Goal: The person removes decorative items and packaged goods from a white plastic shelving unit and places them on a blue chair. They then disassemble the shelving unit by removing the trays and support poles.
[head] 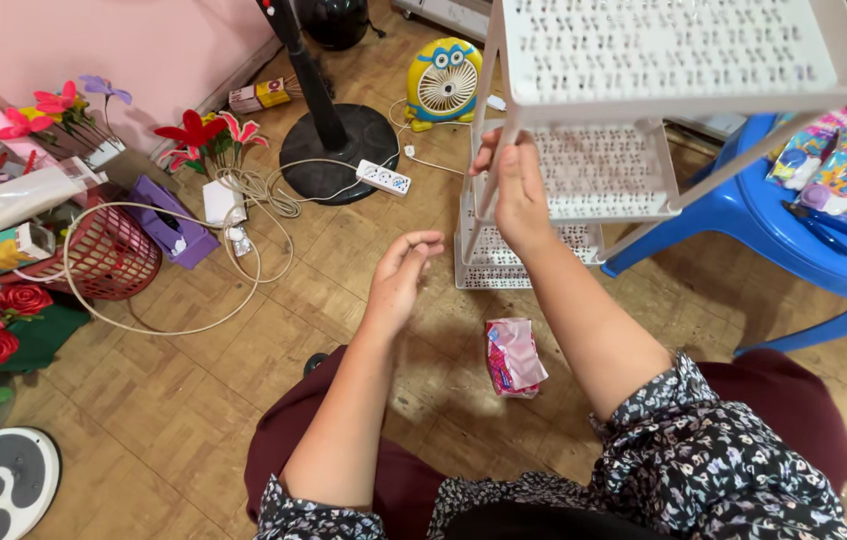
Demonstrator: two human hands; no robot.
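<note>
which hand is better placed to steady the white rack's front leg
Right. The right hand already grips a leg of the white rack, while the left hand hangs open and empty, apart from it.

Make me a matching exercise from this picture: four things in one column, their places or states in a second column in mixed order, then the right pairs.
Things:
1. right hand
2. left hand
3. pink packet
4. yellow fan

Places or states:
A. lying on the wooden floor between the person's arms
B. gripping a post of the white rack
C. standing on the floor by the black stand base
D. open, palm up, holding nothing

Pairs: 1-B, 2-D, 3-A, 4-C
</note>
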